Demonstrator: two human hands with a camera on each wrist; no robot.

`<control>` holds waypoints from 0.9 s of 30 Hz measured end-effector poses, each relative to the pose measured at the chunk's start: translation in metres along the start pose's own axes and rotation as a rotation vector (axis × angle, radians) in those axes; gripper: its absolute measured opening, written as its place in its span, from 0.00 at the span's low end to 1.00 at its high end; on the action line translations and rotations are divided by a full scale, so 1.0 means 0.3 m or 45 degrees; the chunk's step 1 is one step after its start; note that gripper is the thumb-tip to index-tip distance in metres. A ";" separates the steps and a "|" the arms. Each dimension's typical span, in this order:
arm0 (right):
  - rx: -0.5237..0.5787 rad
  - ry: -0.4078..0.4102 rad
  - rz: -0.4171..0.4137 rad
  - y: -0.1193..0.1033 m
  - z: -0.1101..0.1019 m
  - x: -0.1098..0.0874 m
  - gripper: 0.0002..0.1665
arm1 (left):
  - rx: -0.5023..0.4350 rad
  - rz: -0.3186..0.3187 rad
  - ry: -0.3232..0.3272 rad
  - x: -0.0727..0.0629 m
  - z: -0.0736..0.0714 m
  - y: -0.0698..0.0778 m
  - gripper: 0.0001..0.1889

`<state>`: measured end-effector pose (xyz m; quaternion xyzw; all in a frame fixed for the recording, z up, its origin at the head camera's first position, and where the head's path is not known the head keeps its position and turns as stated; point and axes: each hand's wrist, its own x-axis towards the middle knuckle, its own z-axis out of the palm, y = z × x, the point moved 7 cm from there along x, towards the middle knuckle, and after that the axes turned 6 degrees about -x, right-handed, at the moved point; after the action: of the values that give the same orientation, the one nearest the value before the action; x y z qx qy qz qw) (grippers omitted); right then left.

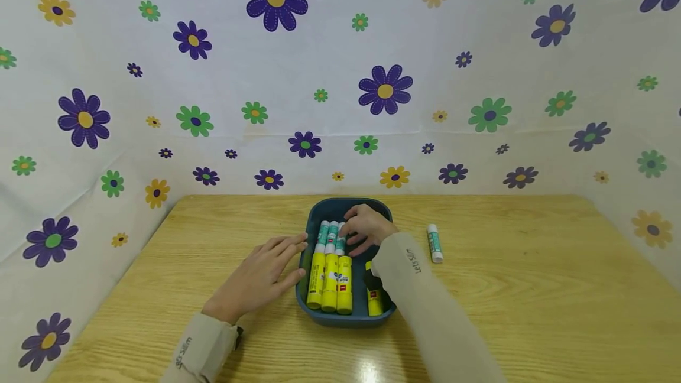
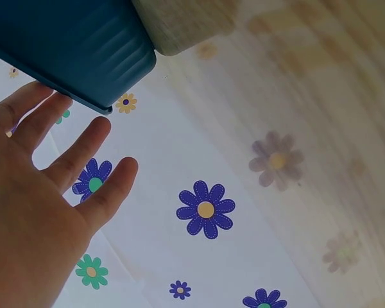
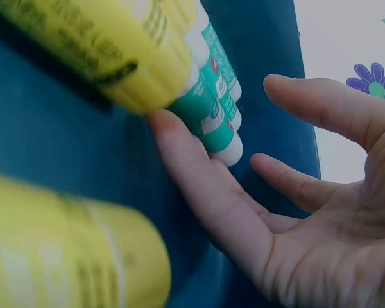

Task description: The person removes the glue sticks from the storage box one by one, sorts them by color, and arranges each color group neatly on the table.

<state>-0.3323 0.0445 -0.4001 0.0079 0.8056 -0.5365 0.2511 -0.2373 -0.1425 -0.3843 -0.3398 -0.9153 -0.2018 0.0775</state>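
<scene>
A dark blue plastic bin stands on the table, holding glue sticks. On its left side, several yellow glue sticks lie in a row, with green-and-white glue sticks lined up behind them. Another yellow glue stick lies at the bin's right, partly hidden by the sleeve. My right hand reaches into the bin; in the right wrist view, one extended finger lies along the nearest green glue stick, the thumb apart from it. My left hand has its fingers spread, fingertips at the bin's left rim.
One green-and-white glue stick lies on the wooden table, right of the bin. A white cloth with printed flowers hangs behind the table and along both sides.
</scene>
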 end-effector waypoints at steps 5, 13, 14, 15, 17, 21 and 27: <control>-0.035 0.009 -0.015 -0.003 0.012 0.008 0.34 | 0.008 0.000 0.000 0.000 0.002 -0.001 0.26; -0.080 0.008 -0.010 0.005 0.024 0.023 0.33 | 0.014 -0.017 -0.007 0.000 0.003 -0.003 0.27; -0.082 0.010 -0.013 0.005 0.026 0.023 0.32 | 0.012 -0.017 -0.007 0.000 0.003 -0.003 0.26; -0.079 0.013 -0.018 0.003 0.028 0.022 0.32 | 0.013 -0.017 -0.006 0.000 0.003 -0.003 0.26; -0.075 0.018 -0.034 0.000 0.035 0.021 0.31 | 0.010 -0.016 -0.004 0.000 0.004 -0.002 0.26; -0.107 0.058 -0.073 -0.006 0.060 0.030 0.29 | 0.013 -0.009 -0.007 0.001 0.002 0.002 0.26; -0.187 0.136 -0.111 -0.022 0.066 0.031 0.29 | 0.013 -0.020 -0.033 -0.002 0.000 0.002 0.27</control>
<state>-0.3345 0.0221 -0.4043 -0.0168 0.8546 -0.4853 0.1841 -0.2366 -0.1424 -0.3843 -0.3347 -0.9199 -0.1934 0.0656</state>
